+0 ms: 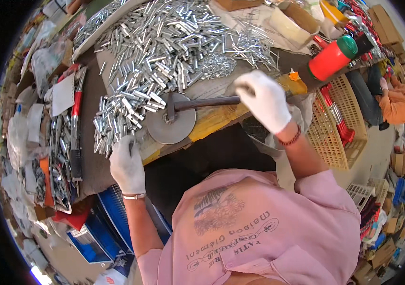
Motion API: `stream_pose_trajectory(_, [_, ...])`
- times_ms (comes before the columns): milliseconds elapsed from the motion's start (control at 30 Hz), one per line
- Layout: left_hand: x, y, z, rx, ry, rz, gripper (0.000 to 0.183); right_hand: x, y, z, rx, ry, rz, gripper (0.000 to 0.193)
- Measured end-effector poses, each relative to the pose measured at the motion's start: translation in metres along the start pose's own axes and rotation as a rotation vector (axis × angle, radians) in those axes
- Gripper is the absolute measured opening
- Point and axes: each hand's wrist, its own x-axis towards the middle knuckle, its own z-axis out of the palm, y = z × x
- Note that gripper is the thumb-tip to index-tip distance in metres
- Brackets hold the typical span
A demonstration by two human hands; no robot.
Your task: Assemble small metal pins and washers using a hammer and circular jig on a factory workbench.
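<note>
My left hand, in a white glove, is at the near edge of a heap of short silvery metal tubes. Its fingers are pressed together at the tips, and whatever they hold is too small to make out. My right hand, gloved too, is closed around the end of a hammer's handle. The hammer's head lies over a round grey metal disc at the bench's front edge. Fingers hide the handle's end.
Thin metal pins lie beside the tubes. A red bottle with a green lid stands on the right. Beyond the bench edge is a yellow plastic crate holding red-handled tools. Tools crowd the left side. Another person sits far right.
</note>
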Motion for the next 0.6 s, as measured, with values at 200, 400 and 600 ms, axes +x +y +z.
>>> stream_pose_trajectory(200, [-0.01, 0.005, -0.006, -0.384, -0.008, -0.329, 0.025, 0.056, 0.062, 0.001, -0.423, 0.195, -0.054, 0.006])
stream_pose_trajectory(400, [-0.01, 0.026, -0.001, -0.608, -0.186, -0.212, 0.028, 0.097, 0.083, 0.004, -0.508, -0.021, -0.052, 0.016])
stream_pose_trajectory(600, [0.002, 0.037, 0.01, -0.46, -0.238, 0.032, 0.029, 0.071, 0.081, -0.002, -0.482, -0.221, -0.017, 0.015])
